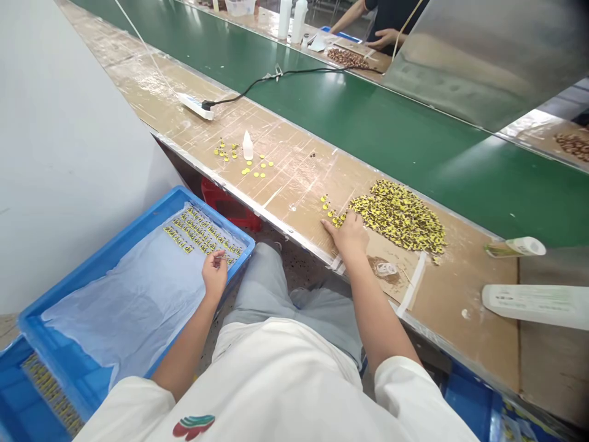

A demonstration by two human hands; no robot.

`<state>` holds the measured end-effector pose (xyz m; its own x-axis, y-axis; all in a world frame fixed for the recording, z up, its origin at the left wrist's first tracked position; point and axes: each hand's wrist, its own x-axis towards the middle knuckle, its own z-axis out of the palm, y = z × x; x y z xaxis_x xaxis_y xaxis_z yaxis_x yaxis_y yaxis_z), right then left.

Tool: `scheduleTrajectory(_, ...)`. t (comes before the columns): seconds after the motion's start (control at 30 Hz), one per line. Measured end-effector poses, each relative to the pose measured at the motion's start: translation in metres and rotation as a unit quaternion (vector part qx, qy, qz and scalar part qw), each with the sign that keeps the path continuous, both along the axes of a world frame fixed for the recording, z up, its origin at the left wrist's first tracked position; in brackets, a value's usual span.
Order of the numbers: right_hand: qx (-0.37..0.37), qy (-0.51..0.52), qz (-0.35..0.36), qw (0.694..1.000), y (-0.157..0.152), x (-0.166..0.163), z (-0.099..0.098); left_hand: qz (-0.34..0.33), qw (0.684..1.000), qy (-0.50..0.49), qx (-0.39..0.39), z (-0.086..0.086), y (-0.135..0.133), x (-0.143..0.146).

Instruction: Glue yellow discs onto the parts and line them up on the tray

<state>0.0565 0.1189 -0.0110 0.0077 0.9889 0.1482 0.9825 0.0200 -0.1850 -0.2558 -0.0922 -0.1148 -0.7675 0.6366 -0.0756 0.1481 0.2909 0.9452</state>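
My left hand [215, 274] hovers over the near right end of a blue tray [99, 245], its fingers curled into a pinch. Whatever sits between those fingertips is too small to make out. Rows of small yellow-and-dark pieces [202, 228] lie beside it on the tray's pale cloth sheet [124, 294]. On the workbench my right hand [352, 238] reaches down with thumb and fingers apart, at the left edge of a big heap of small yellow-and-dark pieces [402, 215]. A few loose yellow pieces [326, 206] lie just past its fingertips.
A small white dropper bottle [248, 146] stands among scattered yellow discs [256, 174]. Behind runs a green conveyor belt [322, 104], crossed by a black cable [248, 89] from a white power strip [196, 105]. A white bottle [536, 304] lies right. Across the belt, a person's hands [383, 39] show.
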Motion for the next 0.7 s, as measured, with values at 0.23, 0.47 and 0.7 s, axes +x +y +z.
scheduleTrajectory(0.23, -0.016, -0.009, 0.042, 0.999, 0.029, 0.0, -0.006, -0.016, 0.999, -0.031, 0.025, 0.006, 0.003, 0.024)
scheduleTrajectory(0.47, 0.012, 0.005, 0.086, 0.996, 0.036, 0.0, -0.011, -0.036, 0.996, -0.067, 0.036, 0.015, 0.009, 0.044)
scheduleTrajectory(0.7, 0.04, 0.083, 0.085, 0.992, 0.042, 0.007, -0.016, -0.048, 0.989, -0.128, 0.059, 0.031, 0.023, 0.065)
